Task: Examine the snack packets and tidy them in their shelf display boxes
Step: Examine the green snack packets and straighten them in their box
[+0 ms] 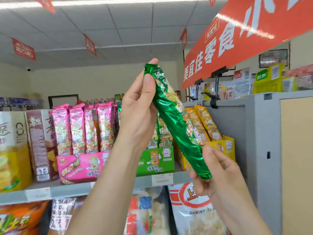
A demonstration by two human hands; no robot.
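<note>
A long green foil snack packet [176, 119] is held up slanted in front of the shelf. My left hand [138, 106] pinches its top end between thumb and fingers. My right hand [215, 168] grips its bottom end. Behind stand three display boxes on the shelf: a pink box [81, 167] with several upright pink packets [84, 128], a green box [155, 161] with green packets partly hidden by my left hand, and a yellow box [227, 146] with leaning yellow packets [203, 122].
Tall brown and yellow snack cartons [42, 145] stand left of the pink box. A grey shelf edge [67, 190] carries price tags. Large snack bags [191, 211] fill the shelf below. A grey cabinet [271, 133] rises at right under an orange banner [237, 41].
</note>
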